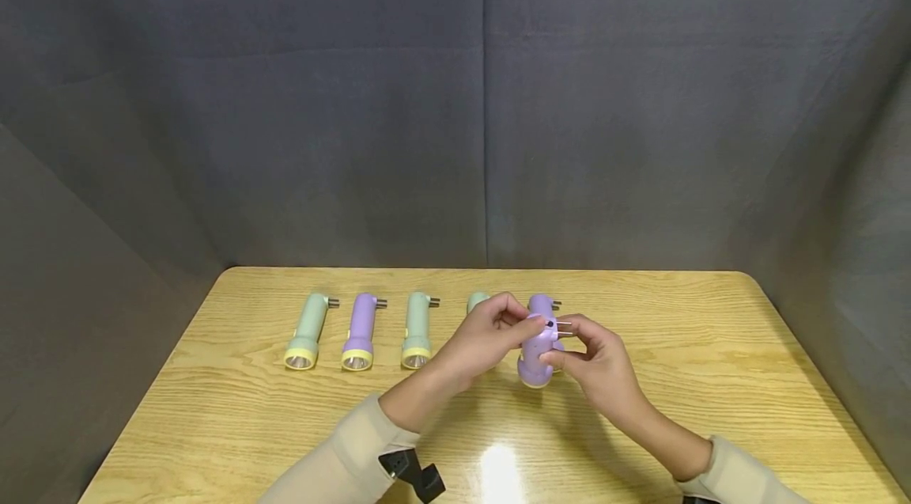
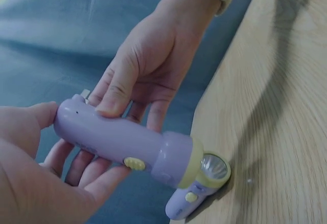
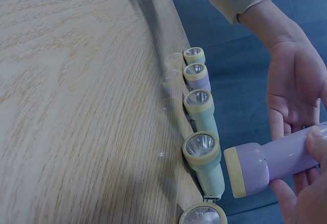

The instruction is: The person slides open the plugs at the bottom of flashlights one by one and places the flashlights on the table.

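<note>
Both hands hold one purple flashlight point(image 1: 537, 354) above the table, with its yellow-rimmed lamp end pointing down toward the person. Two metal prongs point(image 1: 565, 328) stick out sideways from its tail. My left hand point(image 1: 484, 338) has its thumb at the tail end, and its fingers lie under the body in the left wrist view. From the other side, my right hand point(image 1: 605, 369) pinches the body beside the prongs. A yellow slide switch point(image 2: 134, 163) shows on the body in the left wrist view. Behind the hands, another purple flashlight point(image 1: 541, 303) lies partly hidden.
A row of flashlights lies on the wooden table point(image 1: 712, 377): a green one point(image 1: 311, 322), a purple one point(image 1: 362, 322), another green one point(image 1: 417, 322) and a green one point(image 1: 477, 299) mostly behind the left hand. Their prongs point right. Dark cloth point(image 1: 342, 132) hangs around the table.
</note>
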Motion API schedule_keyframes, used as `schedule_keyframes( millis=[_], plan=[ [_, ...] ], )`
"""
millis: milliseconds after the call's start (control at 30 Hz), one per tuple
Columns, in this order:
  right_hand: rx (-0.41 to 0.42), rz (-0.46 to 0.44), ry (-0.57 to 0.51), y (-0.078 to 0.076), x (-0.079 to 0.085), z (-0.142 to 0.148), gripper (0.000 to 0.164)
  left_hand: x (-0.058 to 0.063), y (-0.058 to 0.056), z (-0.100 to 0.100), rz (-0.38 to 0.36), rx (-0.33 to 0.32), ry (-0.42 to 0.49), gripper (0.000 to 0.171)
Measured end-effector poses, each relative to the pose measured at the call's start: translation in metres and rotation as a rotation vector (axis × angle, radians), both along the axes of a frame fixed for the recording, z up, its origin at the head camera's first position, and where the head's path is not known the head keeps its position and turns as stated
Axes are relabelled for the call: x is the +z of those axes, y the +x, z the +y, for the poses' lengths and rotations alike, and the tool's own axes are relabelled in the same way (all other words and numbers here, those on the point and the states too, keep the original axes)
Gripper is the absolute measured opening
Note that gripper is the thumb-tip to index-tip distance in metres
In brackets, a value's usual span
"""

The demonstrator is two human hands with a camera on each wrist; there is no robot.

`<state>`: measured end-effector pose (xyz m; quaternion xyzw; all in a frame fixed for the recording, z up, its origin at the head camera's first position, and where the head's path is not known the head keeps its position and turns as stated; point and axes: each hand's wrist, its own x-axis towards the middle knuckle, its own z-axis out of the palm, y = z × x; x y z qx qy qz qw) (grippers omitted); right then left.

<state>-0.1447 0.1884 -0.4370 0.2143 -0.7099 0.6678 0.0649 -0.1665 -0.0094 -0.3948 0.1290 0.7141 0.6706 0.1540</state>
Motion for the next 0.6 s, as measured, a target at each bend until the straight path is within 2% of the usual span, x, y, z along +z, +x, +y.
schedule_keyframes(
  millis=[267, 600],
  plan=[
    [-0.018, 0.009, 0.002, -0.001, 0.004, 0.002, 0.026, -0.005, -0.003, -0.007, 0.132, -0.087, -0.023, 0.020],
    [-0.033, -0.011, 0.037, 0.001, 0.008, 0.002, 0.025, -0.012, -0.004, -0.015, 0.242, -0.116, -0.032, 0.028]
  ],
)
